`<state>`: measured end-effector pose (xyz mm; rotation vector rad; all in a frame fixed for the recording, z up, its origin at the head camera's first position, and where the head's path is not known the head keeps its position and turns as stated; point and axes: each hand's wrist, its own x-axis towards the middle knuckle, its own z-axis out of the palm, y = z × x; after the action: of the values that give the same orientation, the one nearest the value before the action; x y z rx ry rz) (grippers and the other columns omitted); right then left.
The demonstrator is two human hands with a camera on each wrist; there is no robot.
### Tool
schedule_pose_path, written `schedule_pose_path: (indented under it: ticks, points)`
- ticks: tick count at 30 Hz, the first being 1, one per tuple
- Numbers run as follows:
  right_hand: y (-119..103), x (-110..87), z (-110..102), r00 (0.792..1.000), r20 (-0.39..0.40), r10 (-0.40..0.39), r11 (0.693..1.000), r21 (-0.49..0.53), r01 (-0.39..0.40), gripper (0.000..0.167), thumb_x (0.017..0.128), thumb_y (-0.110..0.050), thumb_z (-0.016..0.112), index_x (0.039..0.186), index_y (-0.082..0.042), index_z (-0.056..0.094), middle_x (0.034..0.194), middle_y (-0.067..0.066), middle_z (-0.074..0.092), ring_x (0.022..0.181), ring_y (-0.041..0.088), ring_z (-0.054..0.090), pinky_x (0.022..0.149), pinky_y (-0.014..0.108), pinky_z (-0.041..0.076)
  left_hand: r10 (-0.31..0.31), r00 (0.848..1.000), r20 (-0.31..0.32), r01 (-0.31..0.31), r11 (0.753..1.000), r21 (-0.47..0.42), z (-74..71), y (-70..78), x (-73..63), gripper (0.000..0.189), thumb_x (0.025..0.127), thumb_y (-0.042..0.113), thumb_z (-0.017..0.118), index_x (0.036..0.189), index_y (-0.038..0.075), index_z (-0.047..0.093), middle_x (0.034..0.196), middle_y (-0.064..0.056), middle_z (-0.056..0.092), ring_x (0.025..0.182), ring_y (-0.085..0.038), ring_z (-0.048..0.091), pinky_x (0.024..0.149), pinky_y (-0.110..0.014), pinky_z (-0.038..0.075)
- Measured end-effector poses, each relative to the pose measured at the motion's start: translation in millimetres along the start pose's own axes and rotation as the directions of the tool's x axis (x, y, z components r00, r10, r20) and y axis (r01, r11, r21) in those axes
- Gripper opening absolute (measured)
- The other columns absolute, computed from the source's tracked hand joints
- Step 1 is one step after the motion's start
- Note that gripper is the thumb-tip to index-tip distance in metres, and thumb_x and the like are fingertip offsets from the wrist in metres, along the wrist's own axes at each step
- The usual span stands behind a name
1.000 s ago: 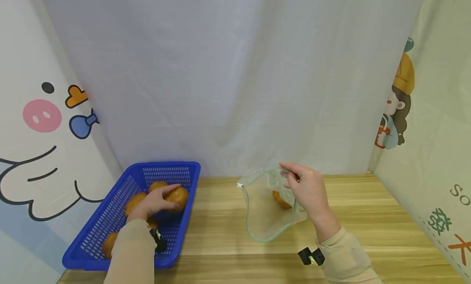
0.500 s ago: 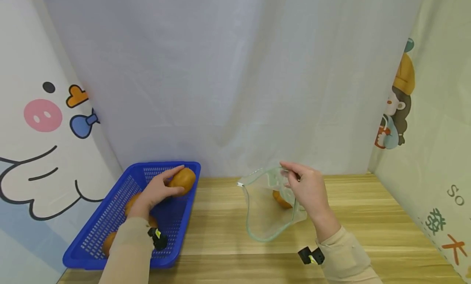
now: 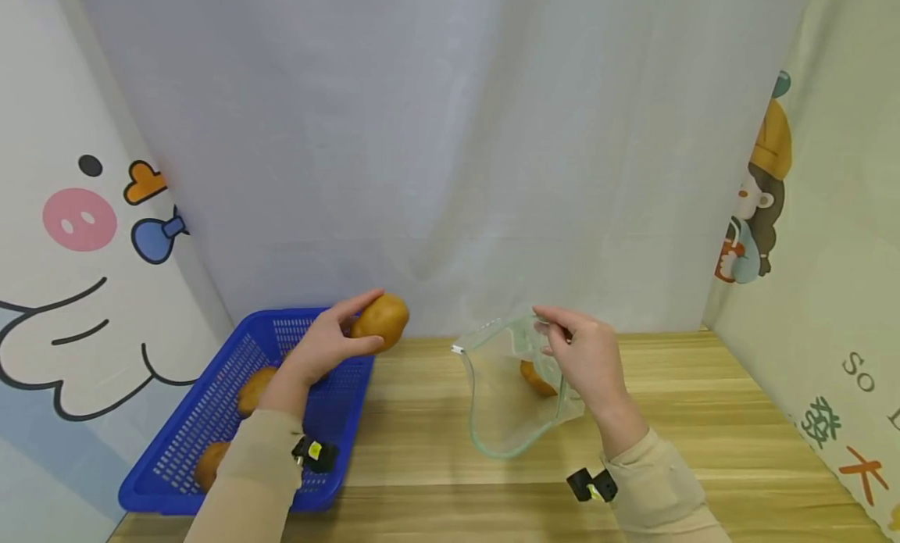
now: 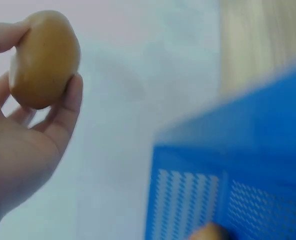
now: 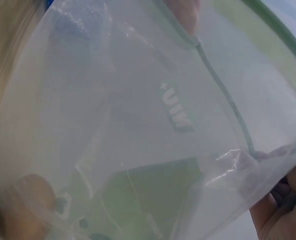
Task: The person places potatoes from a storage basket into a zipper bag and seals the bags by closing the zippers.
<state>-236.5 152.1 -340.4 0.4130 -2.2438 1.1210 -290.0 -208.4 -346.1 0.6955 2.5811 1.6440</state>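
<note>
My left hand [image 3: 325, 346] holds a yellow-brown potato [image 3: 382, 322] between thumb and fingers, above the far right corner of the blue basket [image 3: 354, 432]. In the left wrist view the fingers wrap the sides of the potato [image 4: 47, 57]. My right hand [image 3: 592, 365] pinches the upper edge of a clear zip bag [image 3: 501, 406] with a green rim and white slider. The bag's mouth gapes toward the left. One potato [image 3: 536, 379] lies inside, and it shows blurred through the plastic in the right wrist view.
Several more potatoes, one a potato [image 3: 255, 391] near the left wall, lie in the basket. Basket and bag stand on a wood-grain table [image 3: 429, 465]. A pale curtain [image 3: 450, 176] hangs behind, with printed panels at both sides.
My left hand has lifted the potato out of the basket and carried it up and to the right. The right hand and the bag have hardly moved.
</note>
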Motion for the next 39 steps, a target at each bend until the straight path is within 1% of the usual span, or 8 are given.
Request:
schedule_pose_path:
  ticks: [3, 8, 13, 16, 20, 29, 35, 39]
  points:
    - [-0.2, 0.4, 0.0, 1.0, 0.005, 0.009, 1.0, 0.005, -0.009, 0.026, 0.097, 0.005, 0.053, 0.114, 0.003, 0.073, 0.099, 0.02, 0.073, 0.072, 0.028, 0.073, 0.042, 0.023, 0.048, 0.009, 1.0, -0.007, -0.009, 1.0, -0.013, 9.2, 17.4, -0.2, 0.075, 0.087, 0.011, 0.075, 0.153, 0.013, 0.04, 0.15, -0.017, 0.037, 0.118, -0.037, 0.051, 0.091, -0.043, 0.05]
    - [-1.0, 1.5, -0.1, 1.0, 0.004, 0.01, 1.0, 0.01, -0.01, 0.027, 0.097, 0.005, 0.053, 0.114, 0.003, 0.072, 0.099, 0.02, 0.073, 0.072, 0.028, 0.073, 0.043, 0.022, 0.049, 0.025, 1.0, -0.009, -0.025, 1.0, -0.003, 23.8, 42.4, -1.3, 0.074, 0.086, 0.013, 0.076, 0.152, 0.018, 0.043, 0.149, -0.012, 0.039, 0.121, -0.034, 0.05, 0.092, -0.045, 0.05]
    - [-2.0, 1.9, -0.3, 1.0, -0.002, 0.001, 1.0, 0.007, -0.001, 0.026, 0.096, 0.005, 0.053, 0.114, 0.003, 0.072, 0.098, 0.02, 0.073, 0.071, 0.027, 0.073, 0.043, 0.022, 0.049, 0.103, 0.994, 0.029, -0.103, 0.995, -0.019, 40.2, 67.2, -7.2, 0.073, 0.086, 0.011, 0.076, 0.151, 0.018, 0.044, 0.15, -0.01, 0.038, 0.125, -0.033, 0.049, 0.094, -0.045, 0.051]
    - [-2.3, 1.9, -0.8, 1.0, -0.001, 0.005, 1.0, 0.01, -0.005, 0.027, 0.097, 0.005, 0.052, 0.114, 0.003, 0.072, 0.099, 0.02, 0.073, 0.072, 0.029, 0.073, 0.045, 0.021, 0.05, 0.128, 0.991, 0.03, -0.127, 0.991, -0.035, 51.6, 79.2, -11.3, 0.072, 0.086, 0.011, 0.075, 0.151, 0.016, 0.045, 0.15, -0.01, 0.04, 0.125, -0.033, 0.05, 0.094, -0.043, 0.051]
    - [-3.3, 2.0, -1.5, 1.0, 0.001, 0.018, 1.0, 0.01, -0.018, 0.027, 0.096, 0.005, 0.052, 0.115, 0.003, 0.072, 0.1, 0.019, 0.073, 0.073, 0.028, 0.073, 0.047, 0.021, 0.052, 0.122, 0.993, 0.003, -0.122, 0.991, -0.058, 68.2, 90.7, -17.1, 0.071, 0.085, 0.011, 0.074, 0.15, 0.016, 0.045, 0.149, -0.01, 0.043, 0.122, -0.032, 0.052, 0.091, -0.042, 0.053]
    - [-4.4, 3.4, -3.0, 1.0, 0.005, 0.029, 1.0, 0.005, -0.029, 0.027, 0.097, 0.004, 0.053, 0.116, 0.001, 0.072, 0.103, 0.018, 0.073, 0.076, 0.026, 0.073, 0.057, 0.02, 0.056, 0.136, 0.991, -0.014, -0.137, 0.987, -0.078, 109.7, 99.9, -22.2, 0.068, 0.083, 0.01, 0.074, 0.147, 0.013, 0.05, 0.144, -0.014, 0.048, 0.115, -0.032, 0.056, 0.087, -0.04, 0.055]
    - [-3.2, 4.7, -3.0, 1.0, 0.004, 0.022, 1.0, -0.008, -0.022, 0.026, 0.097, 0.002, 0.054, 0.116, 0.001, 0.072, 0.101, 0.017, 0.073, 0.072, 0.024, 0.073, 0.058, 0.022, 0.057, 0.142, 0.99, -0.003, -0.142, 0.988, -0.066, 137.5, 97.2, -23.2, 0.068, 0.082, 0.012, 0.075, 0.146, 0.013, 0.051, 0.141, -0.011, 0.053, 0.107, -0.027, 0.058, 0.084, -0.037, 0.057]
    - [-2.0, 5.0, -2.5, 1.0, 0.001, 0.013, 1.0, -0.003, -0.013, 0.026, 0.097, 0.003, 0.054, 0.115, 0.002, 0.072, 0.1, 0.018, 0.073, 0.071, 0.024, 0.073, 0.057, 0.022, 0.057, 0.132, 0.991, 0.003, -0.132, 0.991, -0.019, 151.4, 91.2, -22.5, 0.067, 0.083, 0.013, 0.075, 0.145, 0.014, 0.052, 0.142, -0.009, 0.053, 0.109, -0.025, 0.059, 0.082, -0.035, 0.057]
